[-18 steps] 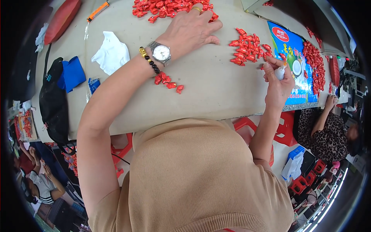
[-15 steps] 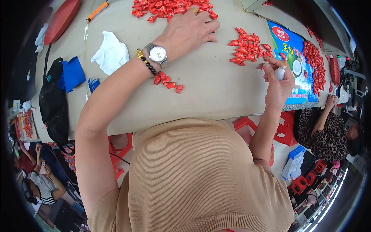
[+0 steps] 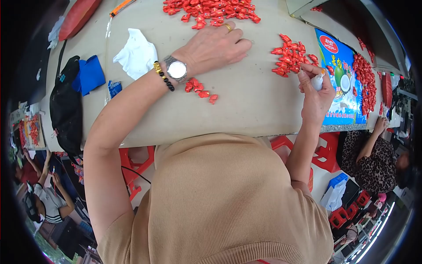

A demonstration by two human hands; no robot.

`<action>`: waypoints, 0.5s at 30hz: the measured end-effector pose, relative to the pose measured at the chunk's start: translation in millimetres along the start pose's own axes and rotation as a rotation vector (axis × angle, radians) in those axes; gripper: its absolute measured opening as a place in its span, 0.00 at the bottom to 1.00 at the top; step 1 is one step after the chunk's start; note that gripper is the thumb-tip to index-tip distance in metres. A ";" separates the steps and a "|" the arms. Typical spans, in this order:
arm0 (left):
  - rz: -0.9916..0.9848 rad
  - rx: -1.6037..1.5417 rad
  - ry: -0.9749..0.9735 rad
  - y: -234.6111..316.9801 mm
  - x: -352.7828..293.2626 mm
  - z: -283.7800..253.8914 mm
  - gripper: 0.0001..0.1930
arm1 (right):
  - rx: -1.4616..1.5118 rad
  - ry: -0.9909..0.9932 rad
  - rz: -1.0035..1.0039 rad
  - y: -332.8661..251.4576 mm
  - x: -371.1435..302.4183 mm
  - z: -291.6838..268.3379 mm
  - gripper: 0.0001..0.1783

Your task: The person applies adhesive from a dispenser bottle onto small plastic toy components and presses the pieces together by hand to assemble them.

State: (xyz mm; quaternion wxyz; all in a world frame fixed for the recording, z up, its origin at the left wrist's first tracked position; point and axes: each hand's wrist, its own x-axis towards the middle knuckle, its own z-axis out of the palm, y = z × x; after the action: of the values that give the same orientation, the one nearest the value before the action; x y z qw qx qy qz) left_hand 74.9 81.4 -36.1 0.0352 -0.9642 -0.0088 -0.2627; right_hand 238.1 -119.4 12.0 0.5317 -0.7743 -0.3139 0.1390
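My left hand (image 3: pixel 217 47), with a ring, a watch and beaded bracelets at the wrist, is low over the table just below a big heap of small red plastic pieces (image 3: pixel 215 9). Its fingers are curled down; whatever the tips pinch is hidden. In my right hand (image 3: pixel 317 94) is a small white squeeze bottle (image 3: pixel 317 82) with an orange tip, tilted upward. That hand's thumb and forefinger come together beside a smaller cluster of red pieces (image 3: pixel 290 56). A few loose red pieces (image 3: pixel 203 93) lie below my left wrist.
A white cloth (image 3: pixel 137 53), a blue cloth (image 3: pixel 91 75), a black bag (image 3: pixel 67 103) and an orange cutter (image 3: pixel 121 7) lie to the left. On the right, more red pieces (image 3: pixel 364 81) cover part of a blue printed sheet (image 3: pixel 338 108). A co-worker (image 3: pixel 371 160) sits beyond.
My left hand has drawn back from the big heap toward me, its fingers more curled. My right hand still holds the bottle in nearly the same place. The whole view has shifted slightly.
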 end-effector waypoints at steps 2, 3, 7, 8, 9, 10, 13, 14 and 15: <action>0.006 -0.016 0.005 -1.4 1.9 -1.1 0.10 | 0.000 -0.003 0.013 0.3 -1.4 0.1 0.07; 0.015 -0.034 0.013 -1.9 2.7 -1.8 0.10 | 0.003 -0.010 0.017 1.8 -2.1 0.2 0.07; -0.048 0.028 -0.040 -0.5 4.0 -1.1 0.10 | -0.001 -0.032 0.016 2.6 -3.3 1.9 0.07; -0.056 0.018 -0.044 0.5 4.5 -1.8 0.09 | 0.001 -0.035 0.015 1.8 -3.8 2.3 0.07; -0.064 0.009 -0.048 1.4 4.6 -2.8 0.09 | -0.006 -0.032 0.014 0.4 -4.6 2.5 0.07; -0.067 0.013 -0.049 1.8 3.8 -3.6 0.09 | -0.011 -0.030 0.013 -1.3 -5.1 2.7 0.07; -0.082 0.012 -0.056 3.1 0.6 -5.5 0.08 | 0.038 -0.035 0.033 -6.5 -7.3 2.4 0.06; -0.070 0.020 -0.049 3.3 -0.3 -6.0 0.08 | 0.041 -0.038 0.031 -9.2 -8.4 4.0 0.06; -0.059 0.028 -0.042 3.4 -1.5 -6.6 0.08 | 0.077 -0.078 0.046 -12.8 -10.1 7.1 0.07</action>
State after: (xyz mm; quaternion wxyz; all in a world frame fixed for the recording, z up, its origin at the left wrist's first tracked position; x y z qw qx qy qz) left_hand 70.3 77.6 -31.4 0.0409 -0.9683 -0.0415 -0.2431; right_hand 222.1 -117.5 19.7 0.5451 -0.7543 -0.3107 0.1930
